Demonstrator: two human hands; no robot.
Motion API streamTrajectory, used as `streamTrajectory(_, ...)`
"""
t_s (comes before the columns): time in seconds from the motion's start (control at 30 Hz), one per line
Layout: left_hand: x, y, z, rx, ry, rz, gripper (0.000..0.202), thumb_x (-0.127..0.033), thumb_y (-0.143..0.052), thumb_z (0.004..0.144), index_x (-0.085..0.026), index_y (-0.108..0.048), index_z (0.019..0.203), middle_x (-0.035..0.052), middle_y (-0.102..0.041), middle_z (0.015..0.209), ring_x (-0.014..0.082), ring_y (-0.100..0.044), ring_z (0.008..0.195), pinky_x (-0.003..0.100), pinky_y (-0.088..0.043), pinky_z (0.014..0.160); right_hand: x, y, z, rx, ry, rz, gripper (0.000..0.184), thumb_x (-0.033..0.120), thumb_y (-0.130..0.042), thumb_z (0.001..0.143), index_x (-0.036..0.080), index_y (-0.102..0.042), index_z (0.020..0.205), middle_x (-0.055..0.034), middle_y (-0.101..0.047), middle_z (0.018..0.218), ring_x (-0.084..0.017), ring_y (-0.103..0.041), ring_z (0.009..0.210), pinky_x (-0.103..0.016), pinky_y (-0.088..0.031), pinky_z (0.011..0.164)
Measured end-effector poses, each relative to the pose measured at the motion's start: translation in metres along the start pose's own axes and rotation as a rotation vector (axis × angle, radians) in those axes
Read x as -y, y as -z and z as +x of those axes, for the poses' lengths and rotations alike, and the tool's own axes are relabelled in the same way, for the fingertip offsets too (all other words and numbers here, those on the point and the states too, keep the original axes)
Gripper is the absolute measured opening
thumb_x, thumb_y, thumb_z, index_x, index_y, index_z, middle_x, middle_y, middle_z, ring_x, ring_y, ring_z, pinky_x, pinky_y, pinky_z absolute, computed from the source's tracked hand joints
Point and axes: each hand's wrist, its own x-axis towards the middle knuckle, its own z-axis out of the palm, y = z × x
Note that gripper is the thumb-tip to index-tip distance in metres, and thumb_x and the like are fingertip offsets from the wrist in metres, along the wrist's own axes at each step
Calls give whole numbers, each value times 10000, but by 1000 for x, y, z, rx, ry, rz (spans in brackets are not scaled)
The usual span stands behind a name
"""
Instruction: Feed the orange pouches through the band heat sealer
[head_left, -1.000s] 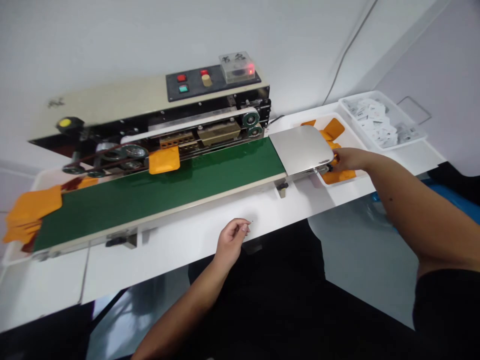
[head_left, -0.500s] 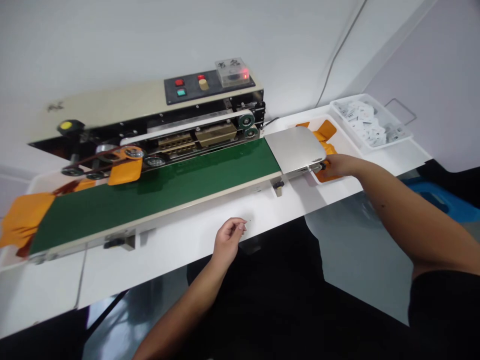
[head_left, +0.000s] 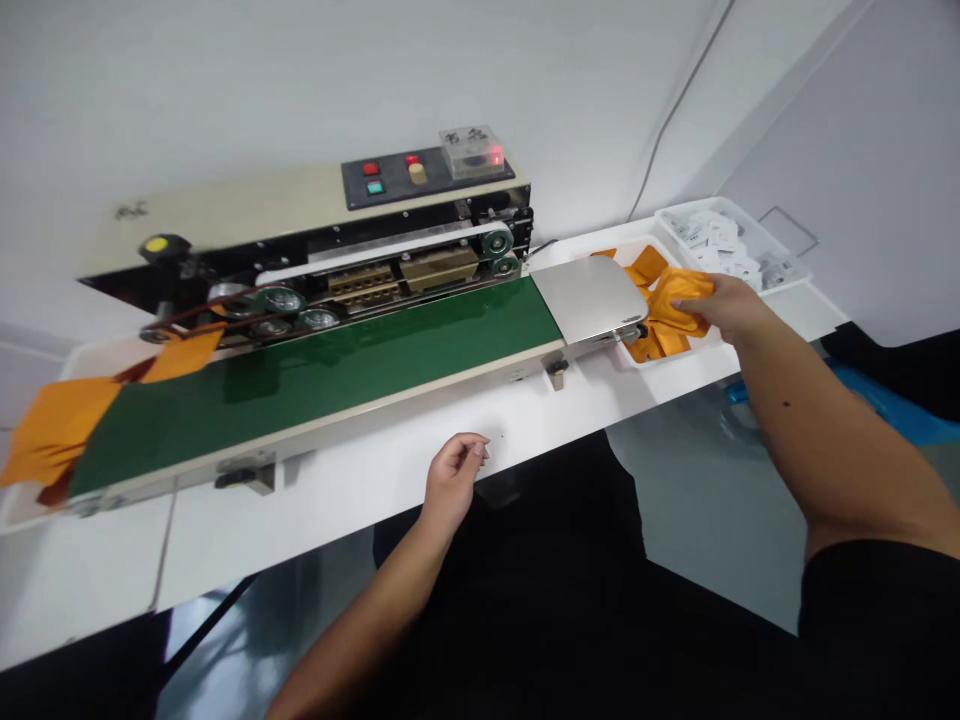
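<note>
At the right end of the band sealer (head_left: 247,205), my right hand (head_left: 739,308) is closed on an orange pouch (head_left: 681,298). It holds the pouch just over a white bin (head_left: 709,348) with several more orange pouches in it. My left hand (head_left: 451,475) rests by the table's front edge, fingers curled in and nothing visible in them. Another orange pouch (head_left: 184,355) sits at the left part of the sealer's green conveyor belt (head_left: 360,370). Beyond the belt's left end, more orange pouches (head_left: 60,425) are heaped over a second white bin.
A metal plate (head_left: 589,300) extends the belt on the right. Behind the right bin stands a white tray (head_left: 787,285) of small white packets (head_left: 724,240). Support brackets (head_left: 555,370) jut out under the belt's front edge. The white table (head_left: 360,465) runs along the wall.
My right hand has lifted an orange pouch up out of the right bin. The pouch on the belt has travelled left, out from the rollers. My left hand has barely moved.
</note>
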Motion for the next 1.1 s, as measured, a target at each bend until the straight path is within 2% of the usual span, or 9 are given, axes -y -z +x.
streamTrajectory(0.07,-4,-6,1,20,-10,-9,334,-525,-770,962,-193,-784,993,36,-717,845,179,-643,784,307,-539,773,5,-5,-12,-52,30,89,318,-53,-808,827,181,-730,1028,-37,-826,963,-147,-750,851,-272,-619,768)
streamTrajectory(0.17,-16,-19,3,64,-30,-41,317,-509,-764,970,-194,-777,1000,41,-719,855,181,-659,793,313,-555,781,14,-24,-52,-3,123,344,338,4,-826,830,252,-741,1044,-11,-831,1125,-187,-776,1057,-314,-655,923)
streamTrajectory(0.3,-42,-39,7,130,-71,-140,347,-524,-792,953,-203,-755,1078,80,-759,1009,192,-700,875,315,-590,791,22,-63,-138,251,225,354,486,286,-1017,708,323,-777,1129,-30,-799,1244,-299,-731,1272,-414,-664,1027)
streamTrajectory(0.47,-74,-57,13,230,-114,-399,659,-631,-859,878,-269,-650,1387,129,-679,1457,273,-710,1180,321,-630,813,6,-119,-212,518,75,268,600,454,-1065,649,360,-765,1160,-47,-798,1202,-346,-751,1225,-500,-649,1054)
streamTrajectory(0.53,-80,-59,15,233,-40,-478,687,-677,-806,910,-282,-631,1444,124,-660,1505,301,-704,1238,309,-624,799,-6,-139,-222,638,18,228,580,490,-1043,681,354,-762,1170,-55,-800,1195,-349,-760,1186,-535,-641,1057)
streamTrajectory(0.67,-76,-55,20,242,168,-628,610,-653,-744,962,-252,-654,1413,123,-717,1389,328,-724,1212,364,-666,801,-26,-164,-224,675,26,191,526,488,-991,766,368,-741,1213,-40,-791,1245,-333,-754,1203,-541,-632,1072)
streamTrajectory(0.9,-69,-42,21,166,303,-656,516,-555,-860,902,-198,-684,1230,83,-754,1112,222,-761,899,281,-652,660,-29,-174,-219,728,-18,51,831,421,-965,766,347,-641,1528,-73,-712,1507,-361,-707,1351,-554,-608,1134)
streamTrajectory(1.0,-74,-41,20,134,321,-695,466,-489,-875,913,-203,-682,1226,62,-760,1065,198,-765,853,299,-672,691,-27,-177,-216,662,145,-76,759,412,-926,793,295,-685,1503,-91,-714,1504,-377,-691,1365,-582,-576,1159)
streamTrajectory(1.1,-79,-41,19,98,325,-772,389,-442,-822,971,-203,-670,1237,65,-775,1091,200,-785,891,361,-701,794,-26,-180,-217,497,399,-228,626,404,-873,842,263,-738,1437,-108,-742,1422,-371,-691,1333,-593,-534,1179)
